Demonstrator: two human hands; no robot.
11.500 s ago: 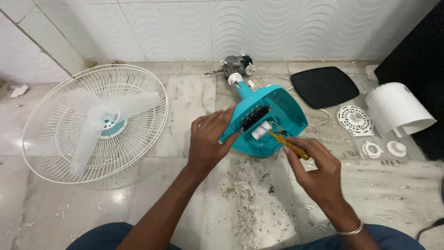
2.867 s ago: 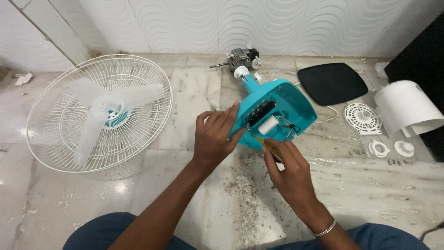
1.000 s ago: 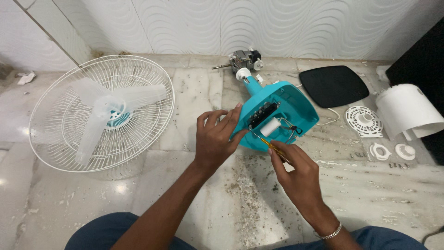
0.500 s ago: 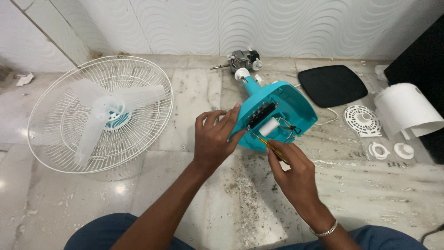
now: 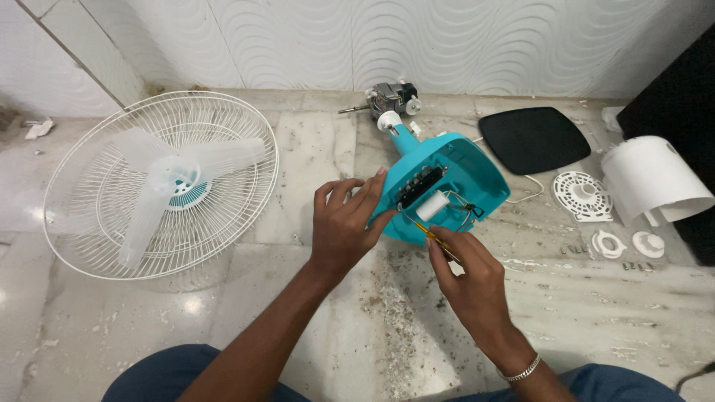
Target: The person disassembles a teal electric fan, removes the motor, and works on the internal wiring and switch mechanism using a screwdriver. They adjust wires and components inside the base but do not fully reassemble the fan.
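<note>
A teal fan base housing (image 5: 477, 171) lies open side up on the marble floor, with a black switch block, a white capacitor (image 5: 433, 206) and wires inside. My left hand (image 5: 344, 223) grips its left rim and steadies it. In my right hand (image 5: 465, 272) is a thin yellow-handled screwdriver (image 5: 433, 237), its tip poking into the housing beside the capacitor. The teal neck (image 5: 402, 138) of the base points away toward the wall.
A white fan grille with translucent blades (image 5: 160, 182) lies at the left. A bare motor (image 5: 391, 95) sits by the wall. A black base plate (image 5: 532, 138), a white motor cover (image 5: 652, 179), a round vent disc (image 5: 582, 196) and small white rings (image 5: 609, 244) lie at the right. Dust litters the floor.
My right hand has shifted the screwdriver slightly within the housing. My left hand keeps its hold on the rim, and the housing has barely moved.
</note>
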